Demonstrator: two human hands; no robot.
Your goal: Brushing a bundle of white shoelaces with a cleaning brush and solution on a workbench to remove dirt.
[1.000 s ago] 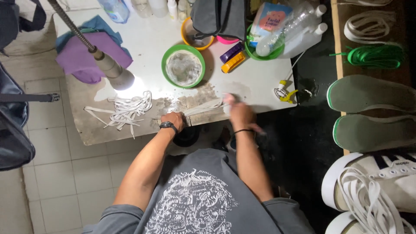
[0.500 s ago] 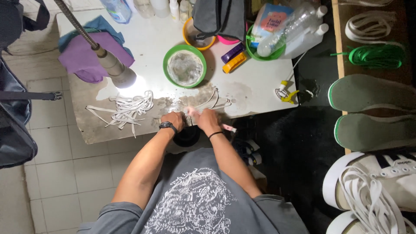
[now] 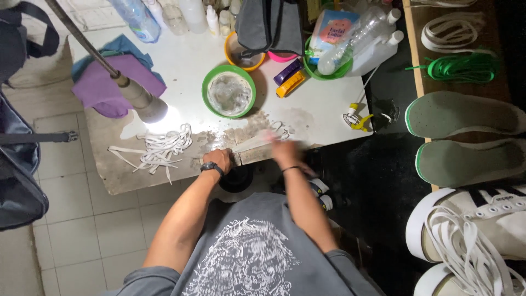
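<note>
My left hand [image 3: 220, 159], with a black watch on its wrist, presses one end of a white shoelace [image 3: 253, 143] onto the wet front edge of the white table [image 3: 323, 109]. My right hand [image 3: 286, 150] is blurred with motion and grips the lace farther right, so it lies stretched between both hands. A pile of white laces [image 3: 159, 148] lies left of my left hand, under the lit lamp head [image 3: 143, 103]. A green bowl [image 3: 228, 91] with foamy water stands just behind the lace.
Purple and blue cloths [image 3: 109, 82] lie at the table's left. Bottles, an orange bowl [image 3: 239, 53] and a green tub [image 3: 329, 60] crowd the back. To the right are green-edged insoles [image 3: 466, 115], green laces [image 3: 463, 67] and white sneakers [image 3: 482, 230]. A dark bag [image 3: 19, 181] hangs left.
My hands came together at the table edge half a second ago. My right hand has since slid right along the lace, away from my left hand, which stayed in place.
</note>
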